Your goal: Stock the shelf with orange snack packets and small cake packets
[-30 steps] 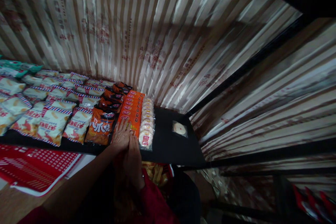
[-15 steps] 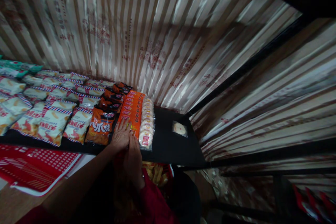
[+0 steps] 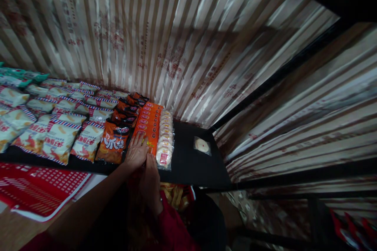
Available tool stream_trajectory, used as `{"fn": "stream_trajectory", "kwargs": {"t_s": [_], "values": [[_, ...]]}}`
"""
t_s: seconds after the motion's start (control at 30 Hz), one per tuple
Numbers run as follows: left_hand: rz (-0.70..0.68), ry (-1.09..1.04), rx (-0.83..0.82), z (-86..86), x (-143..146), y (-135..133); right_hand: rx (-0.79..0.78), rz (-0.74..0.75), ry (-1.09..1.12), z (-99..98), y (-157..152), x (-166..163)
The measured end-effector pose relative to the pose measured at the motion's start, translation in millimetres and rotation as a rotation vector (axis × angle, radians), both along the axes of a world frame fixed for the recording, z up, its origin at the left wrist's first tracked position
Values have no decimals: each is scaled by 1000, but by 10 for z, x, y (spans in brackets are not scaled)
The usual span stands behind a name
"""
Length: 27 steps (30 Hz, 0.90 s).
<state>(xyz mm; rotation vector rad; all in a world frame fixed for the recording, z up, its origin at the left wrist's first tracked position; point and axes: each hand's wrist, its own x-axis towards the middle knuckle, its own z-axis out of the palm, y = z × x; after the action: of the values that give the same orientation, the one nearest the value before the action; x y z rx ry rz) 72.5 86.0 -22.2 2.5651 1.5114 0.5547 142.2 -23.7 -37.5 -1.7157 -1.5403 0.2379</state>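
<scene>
My left hand point(image 3: 137, 153) lies with its fingers stretched out on the front of a row of overlapping orange packets point(image 3: 150, 121). Close beside it, my right hand point(image 3: 150, 176) has its fingers extended, the tips at the near edge of that row. Neither hand is wrapped round anything. To the left of the packets stand brown-orange snack bags point(image 3: 112, 141), one behind another. A row of clear-wrapped, round, pale crackers or cakes point(image 3: 165, 141) touches the right side of the orange row.
The black shelf point(image 3: 185, 160) carries several white snack bags point(image 3: 60, 139) on the left and a single wrapped pale round piece point(image 3: 202, 145) on the right. Below are a red basket point(image 3: 53, 188) and gold-coloured packages point(image 3: 176, 195). Striped sheeting point(image 3: 165, 31) hangs behind, beside a dark frame bar point(image 3: 250, 90).
My right fingertips have moved slightly down along the near edge of the orange packets. My left hand remains flat on them, and the shelf goods look the same.
</scene>
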Motion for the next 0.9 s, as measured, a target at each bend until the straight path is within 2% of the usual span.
{"fn": "stream_trajectory", "kwargs": {"t_s": [0.33, 0.67, 0.9], "values": [[-83, 3, 65, -66, 49, 30, -10, -45, 81, 27, 21, 1], [-77, 24, 72, -106, 65, 37, 17, -54, 25, -122, 17, 31], [-63, 37, 32, -91, 73, 42, -2, -41, 38, -40, 30, 33]]}}
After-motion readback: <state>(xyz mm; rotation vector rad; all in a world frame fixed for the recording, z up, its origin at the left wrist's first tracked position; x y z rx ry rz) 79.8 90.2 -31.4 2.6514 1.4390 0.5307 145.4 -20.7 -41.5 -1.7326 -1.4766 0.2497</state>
